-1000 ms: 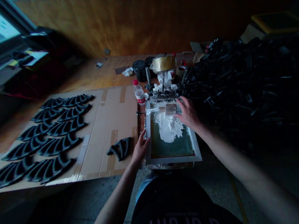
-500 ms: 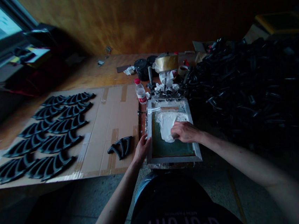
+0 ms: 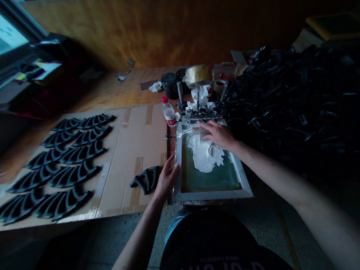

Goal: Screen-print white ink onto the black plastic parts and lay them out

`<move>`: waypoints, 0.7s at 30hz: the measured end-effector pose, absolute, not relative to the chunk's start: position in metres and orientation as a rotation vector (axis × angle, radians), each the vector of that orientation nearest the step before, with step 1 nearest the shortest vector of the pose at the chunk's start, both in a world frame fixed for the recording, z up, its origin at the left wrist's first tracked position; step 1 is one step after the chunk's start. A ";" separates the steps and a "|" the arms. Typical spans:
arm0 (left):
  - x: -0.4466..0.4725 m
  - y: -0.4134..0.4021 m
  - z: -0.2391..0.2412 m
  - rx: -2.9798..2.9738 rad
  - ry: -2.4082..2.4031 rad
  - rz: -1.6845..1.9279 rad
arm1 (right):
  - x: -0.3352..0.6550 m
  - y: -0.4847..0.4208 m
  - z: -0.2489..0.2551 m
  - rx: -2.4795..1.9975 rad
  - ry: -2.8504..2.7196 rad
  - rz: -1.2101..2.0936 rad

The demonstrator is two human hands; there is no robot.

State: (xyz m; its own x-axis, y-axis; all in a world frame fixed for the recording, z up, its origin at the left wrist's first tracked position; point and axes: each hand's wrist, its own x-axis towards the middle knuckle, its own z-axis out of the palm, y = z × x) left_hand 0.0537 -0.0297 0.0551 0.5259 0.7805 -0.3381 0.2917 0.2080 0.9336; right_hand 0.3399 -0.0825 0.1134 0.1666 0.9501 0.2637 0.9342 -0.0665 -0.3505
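Observation:
In front of me a silk-screen frame [image 3: 216,194] with a light metal rim surrounds green mesh. Thick white ink [image 3: 208,155] is heaped on the mesh in a rough, ridged patch. My left hand [image 3: 168,176] is at the frame's left edge, thumb and fingers around the rim. Over the far part of the mesh, my right hand [image 3: 220,136] has its fingers stretched forward. A thin greyish scraper [image 3: 204,133] shows between its fingertips and thumb, partly hidden and dim. One black, curved ribbed plastic piece [image 3: 146,180] lies on cardboard near my left hand.
Rows of black ribbed pieces [image 3: 71,168] cover the left of the cardboard sheet [image 3: 121,157]. A red-capped bottle [image 3: 169,112], a tape roll [image 3: 199,75] and a clamp bar [image 3: 202,114] stand behind the frame. A big pile of black parts [image 3: 295,107] fills the right.
My right hand has moved away from me, from the middle of the ink to the far end, its fingers straightening. The frame's near end looks slightly raised, and the ink surface is rougher.

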 end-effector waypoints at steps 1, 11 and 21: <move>0.054 -0.029 0.070 1.375 1.009 0.476 | 0.355 -0.079 0.120 -2.034 -1.704 -0.011; 0.125 0.009 0.176 1.193 0.612 0.928 | 0.386 -0.154 0.041 -2.292 -1.305 0.241; 0.103 -0.101 0.064 0.823 0.877 0.170 | 0.244 -0.155 0.037 -2.215 -1.602 0.244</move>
